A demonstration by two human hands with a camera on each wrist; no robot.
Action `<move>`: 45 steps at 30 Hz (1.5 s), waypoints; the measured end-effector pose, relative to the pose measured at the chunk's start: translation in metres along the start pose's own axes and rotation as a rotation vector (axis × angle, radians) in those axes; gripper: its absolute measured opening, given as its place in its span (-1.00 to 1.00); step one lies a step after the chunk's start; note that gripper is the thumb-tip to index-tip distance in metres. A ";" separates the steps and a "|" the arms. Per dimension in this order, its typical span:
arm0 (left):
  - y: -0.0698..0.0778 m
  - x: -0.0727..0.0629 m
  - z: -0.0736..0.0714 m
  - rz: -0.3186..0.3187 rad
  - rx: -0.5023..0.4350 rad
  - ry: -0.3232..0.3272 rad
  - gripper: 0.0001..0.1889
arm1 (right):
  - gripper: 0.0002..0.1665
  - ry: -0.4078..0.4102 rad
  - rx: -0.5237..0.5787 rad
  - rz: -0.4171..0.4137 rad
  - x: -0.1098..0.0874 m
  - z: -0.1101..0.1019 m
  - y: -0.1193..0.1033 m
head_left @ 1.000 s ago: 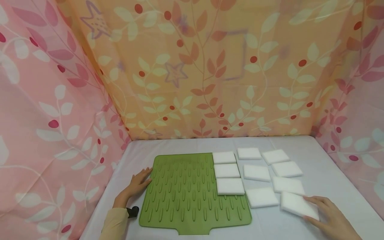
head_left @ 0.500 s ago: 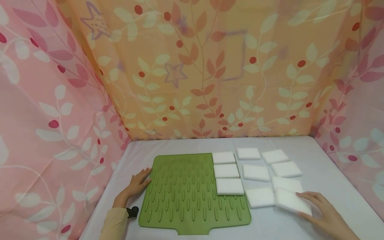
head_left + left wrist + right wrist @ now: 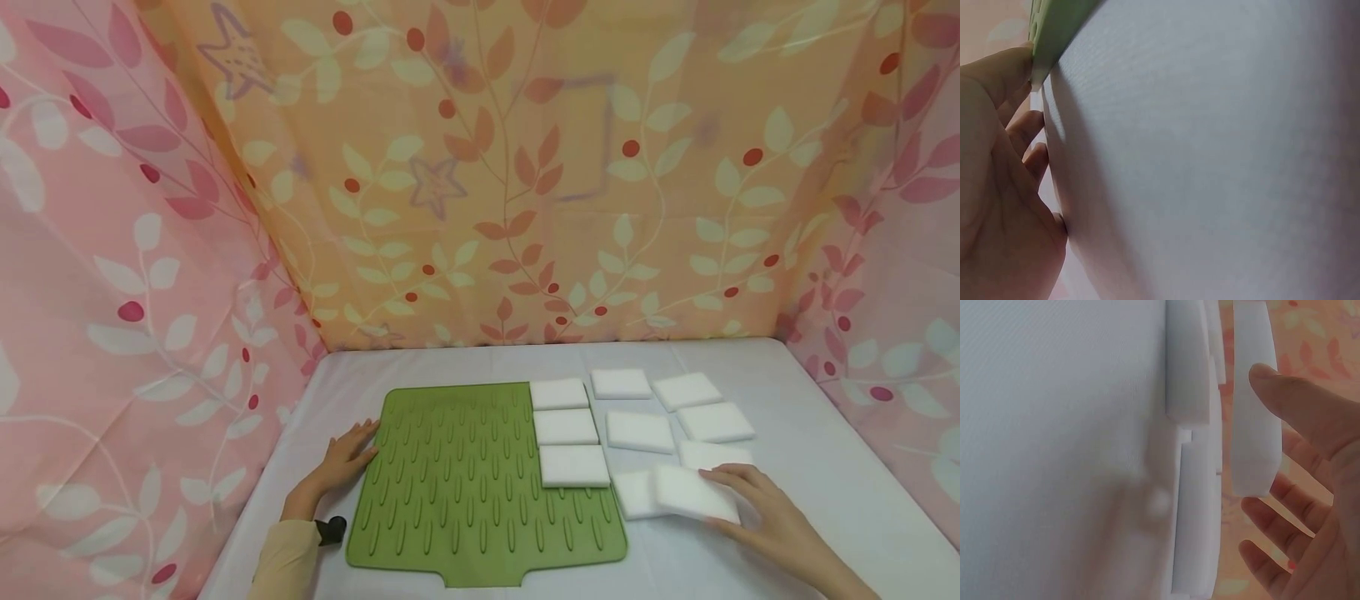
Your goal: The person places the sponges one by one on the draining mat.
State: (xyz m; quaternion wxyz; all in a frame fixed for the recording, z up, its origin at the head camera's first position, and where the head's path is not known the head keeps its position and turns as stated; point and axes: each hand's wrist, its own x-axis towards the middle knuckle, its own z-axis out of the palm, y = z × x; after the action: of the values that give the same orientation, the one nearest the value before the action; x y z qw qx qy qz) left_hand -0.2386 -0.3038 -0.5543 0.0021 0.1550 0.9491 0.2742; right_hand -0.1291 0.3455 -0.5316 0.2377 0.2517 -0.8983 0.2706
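Note:
In the head view, my right hand (image 3: 772, 521) pinches a white sponge block (image 3: 696, 493) between thumb and fingers. The right wrist view shows this sponge lifted clear of the table, with the thumb (image 3: 1300, 403) on one face. On the left, my left hand (image 3: 347, 460) rests at the left edge of a green ridged mat (image 3: 450, 475). Its thumb touches the mat's rim in the left wrist view, and its fingers are fairly straight. Along the mat's right side lie three white sponges in a column, the nearest one (image 3: 575, 466) about midway down.
Several more white sponges lie right of the mat, among them a far one (image 3: 621, 383), a middle one (image 3: 640, 432) and one partly covered (image 3: 633, 496) by the held sponge. A white cloth (image 3: 457, 362) covers the table. Patterned curtains (image 3: 510, 208) enclose the back and sides.
My right hand has moved left with the held sponge, from the right of the loose sponges to over the one beside the mat. My left hand has stayed in place.

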 end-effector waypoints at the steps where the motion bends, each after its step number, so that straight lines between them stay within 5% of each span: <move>1: 0.000 0.000 0.000 0.000 0.000 0.001 -0.44 | -0.20 -0.004 0.004 -0.001 0.002 0.002 -0.002; 20: -0.003 0.002 -0.002 0.003 -0.011 0.001 -0.44 | -0.27 -0.110 0.036 -0.070 0.026 0.041 -0.031; 29: -0.009 0.001 0.001 0.142 -0.074 0.102 -0.46 | -0.28 -0.095 0.064 -0.075 0.033 0.061 -0.051; 36: -0.005 0.002 -0.001 0.004 -0.020 0.003 -0.44 | -0.30 -0.133 0.037 -0.054 0.036 0.073 -0.063; 45: -0.008 0.001 0.001 0.001 -0.021 0.003 -0.44 | -0.30 -0.134 0.048 -0.106 0.044 0.082 -0.072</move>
State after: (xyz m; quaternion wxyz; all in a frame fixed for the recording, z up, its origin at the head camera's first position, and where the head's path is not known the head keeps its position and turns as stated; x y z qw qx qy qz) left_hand -0.2422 -0.3094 -0.5589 0.0021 0.1548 0.9461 0.2846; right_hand -0.1440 0.2290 -0.5413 0.1850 0.3220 -0.8909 0.2614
